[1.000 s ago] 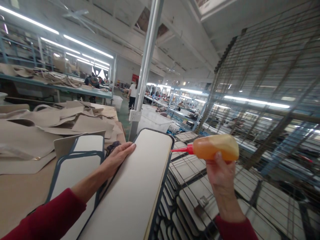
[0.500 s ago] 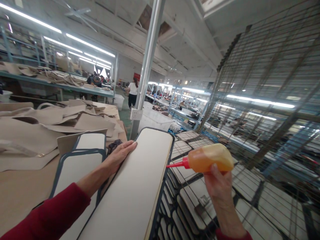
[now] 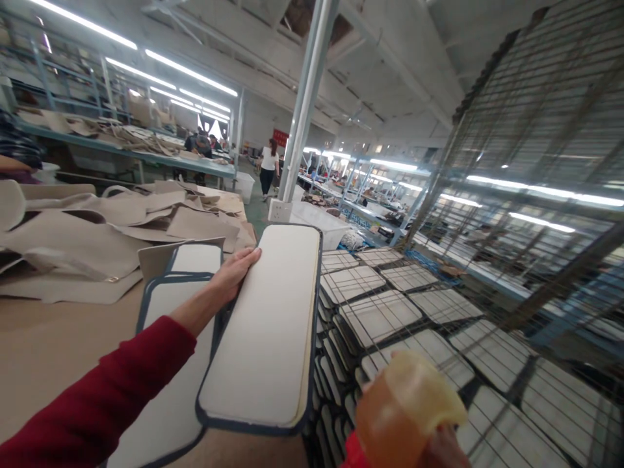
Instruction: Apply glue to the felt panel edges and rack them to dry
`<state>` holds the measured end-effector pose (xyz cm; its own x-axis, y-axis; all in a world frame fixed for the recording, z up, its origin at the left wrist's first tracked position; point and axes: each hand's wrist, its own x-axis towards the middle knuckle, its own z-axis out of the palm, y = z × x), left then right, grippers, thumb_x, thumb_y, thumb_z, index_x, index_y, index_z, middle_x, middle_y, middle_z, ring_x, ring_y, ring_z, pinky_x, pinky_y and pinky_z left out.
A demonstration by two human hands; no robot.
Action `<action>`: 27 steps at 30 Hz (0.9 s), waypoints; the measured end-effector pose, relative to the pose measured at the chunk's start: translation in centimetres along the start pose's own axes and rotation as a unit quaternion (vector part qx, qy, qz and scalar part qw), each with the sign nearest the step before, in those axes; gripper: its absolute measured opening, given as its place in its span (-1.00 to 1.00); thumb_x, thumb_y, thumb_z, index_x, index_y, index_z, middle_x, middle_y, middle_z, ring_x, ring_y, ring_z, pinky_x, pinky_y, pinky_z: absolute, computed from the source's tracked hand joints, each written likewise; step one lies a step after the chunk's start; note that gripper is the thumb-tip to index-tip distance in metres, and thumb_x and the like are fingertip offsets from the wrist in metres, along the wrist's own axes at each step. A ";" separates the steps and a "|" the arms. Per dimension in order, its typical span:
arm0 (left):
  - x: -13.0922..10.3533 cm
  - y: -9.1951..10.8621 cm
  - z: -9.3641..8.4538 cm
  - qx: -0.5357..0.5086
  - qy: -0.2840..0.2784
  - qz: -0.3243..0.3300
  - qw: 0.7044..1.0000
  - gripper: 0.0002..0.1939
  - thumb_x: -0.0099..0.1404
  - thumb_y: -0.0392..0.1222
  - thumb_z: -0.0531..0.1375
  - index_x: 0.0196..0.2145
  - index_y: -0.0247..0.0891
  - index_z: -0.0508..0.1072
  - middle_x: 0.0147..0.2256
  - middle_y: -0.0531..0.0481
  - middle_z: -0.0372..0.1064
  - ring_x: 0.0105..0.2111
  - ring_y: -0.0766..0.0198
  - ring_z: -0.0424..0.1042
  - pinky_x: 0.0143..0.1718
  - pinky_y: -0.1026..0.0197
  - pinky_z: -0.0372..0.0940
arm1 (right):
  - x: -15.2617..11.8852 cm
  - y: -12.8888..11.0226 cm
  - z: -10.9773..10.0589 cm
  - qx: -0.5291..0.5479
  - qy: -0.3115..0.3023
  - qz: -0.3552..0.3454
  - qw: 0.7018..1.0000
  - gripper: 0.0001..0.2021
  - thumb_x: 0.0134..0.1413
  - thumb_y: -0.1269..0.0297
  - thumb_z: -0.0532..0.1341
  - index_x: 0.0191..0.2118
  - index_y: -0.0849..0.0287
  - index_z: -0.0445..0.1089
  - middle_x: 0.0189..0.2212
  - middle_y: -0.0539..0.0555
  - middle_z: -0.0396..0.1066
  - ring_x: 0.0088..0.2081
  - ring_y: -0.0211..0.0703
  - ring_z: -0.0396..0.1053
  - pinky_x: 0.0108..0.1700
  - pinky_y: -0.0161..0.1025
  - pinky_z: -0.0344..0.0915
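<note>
My left hand (image 3: 236, 272) grips the upper left edge of a long white panel (image 3: 266, 318) with rounded corners and a dark blue border. The panel is held tilted, and a thin yellowish strip shows along its right side. At the lower right my right hand (image 3: 444, 447), blurred and partly cut off, is closed around a squeeze bottle (image 3: 407, 406) of amber liquid. Its red nozzle (image 3: 355, 452) points down and left, apart from the panel. Behind my left forearm, similar dark-edged white panels (image 3: 170, 364) lie overlapping on the table.
Beige cut pieces (image 3: 107, 224) are heaped on the brown table (image 3: 63, 338) at left. To the right, a wire rack (image 3: 439, 299) carries rows of white panels, with its raised mesh (image 3: 550, 130) slanting upward. A metal post (image 3: 309, 97) stands ahead; a person (image 3: 269, 166) is beyond it.
My right hand has brought the bottle down and away from the panel's right edge, its nozzle now turned downward. The panel's lower end has come into view, still in my left hand.
</note>
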<state>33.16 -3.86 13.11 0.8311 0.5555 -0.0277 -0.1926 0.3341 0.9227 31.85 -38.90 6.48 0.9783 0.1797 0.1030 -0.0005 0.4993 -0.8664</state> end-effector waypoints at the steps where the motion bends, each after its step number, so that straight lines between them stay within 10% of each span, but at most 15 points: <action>1: 0.1 0.2 -0.1 -0.003 0.015 0.004 1.000 -0.88 0.16 -0.27 0.20 -0.51 -0.31 0.37 -0.64 0.06 0.38 -0.70 0.37 0.32 -0.64 0.37 0.25 | 0.0 -0.2 -0.1 -0.001 0.018 -0.013 1.000 -0.57 -0.29 0.07 0.38 -0.17 0.01 0.44 -0.34 0.11 0.51 -0.28 0.10 0.46 -0.17 0.07 0.39; 6: 0.5 0.4 0.0 -0.019 0.059 0.009 0.998 -0.89 0.18 -0.29 0.19 -0.50 -0.33 0.39 -0.65 0.07 0.37 -0.69 0.38 0.31 -0.63 0.38 0.25 | 3.1 -2.8 2.0 0.015 0.118 -0.162 0.980 -0.48 -0.47 0.07 0.44 -0.21 0.00 0.44 -0.19 0.02 0.48 -0.09 0.07 0.38 0.10 0.16 0.14; 12: 1.0 -0.6 -0.9 -0.057 0.152 0.028 0.986 -0.83 0.24 -0.37 0.10 -0.49 -0.34 0.40 -0.62 0.05 0.37 -0.62 0.36 0.35 -0.49 0.32 0.34 | 3.9 -2.7 4.0 0.074 0.133 -0.176 0.973 -0.54 -0.30 0.12 0.39 -0.16 0.08 0.43 -0.03 0.04 0.39 0.08 0.05 0.22 0.24 0.16 -0.14; 27: 0.8 -2.1 -2.0 -0.075 0.202 0.023 0.976 -0.80 0.24 -0.39 0.10 -0.53 -0.33 0.38 -0.60 0.05 0.36 -0.61 0.40 0.35 -0.46 0.37 0.35 | 4.8 -1.8 3.1 0.036 0.127 -0.193 0.972 -0.52 -0.43 0.18 0.46 -0.21 -0.02 0.46 -0.20 -0.03 0.47 -0.15 -0.15 0.38 -0.12 -0.17 0.33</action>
<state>33.23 -2.61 10.39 0.5517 0.8173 -0.1663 -0.3240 0.3937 0.8602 35.90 -36.33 10.04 0.9284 -0.2426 0.2814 0.3704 0.5474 -0.7504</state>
